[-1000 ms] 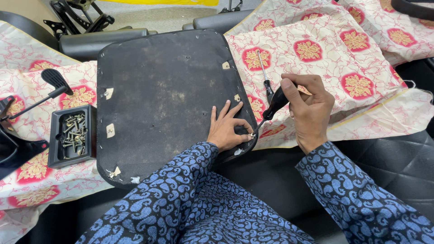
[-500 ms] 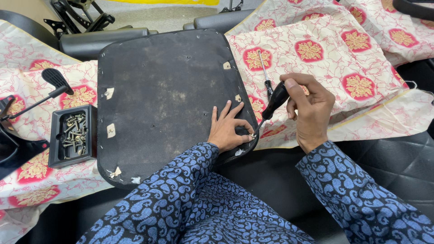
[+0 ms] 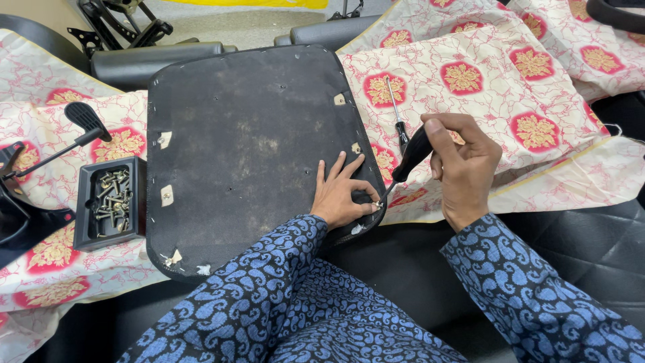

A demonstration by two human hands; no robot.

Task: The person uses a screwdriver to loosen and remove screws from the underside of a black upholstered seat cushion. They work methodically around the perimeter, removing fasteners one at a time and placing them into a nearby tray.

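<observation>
A black chair seat panel lies upside down on patterned cloth, its dusty underside up, with small pale patches near its edges. My left hand rests flat on its near right corner, thumb and forefinger pinched at the edge. My right hand grips a black-handled screwdriver, whose tip meets the panel edge right beside my left fingertips. A second screwdriver with a thin metal shaft lies on the cloth just beyond.
A black square tray with several screws sits left of the panel. A black lever with a paddle handle and chair base parts lie at far left. Black cushions and metal mechanism parts are at the back.
My right hand has tilted the screwdriver a little more upright at the same corner. My left hand stays on the panel edge.
</observation>
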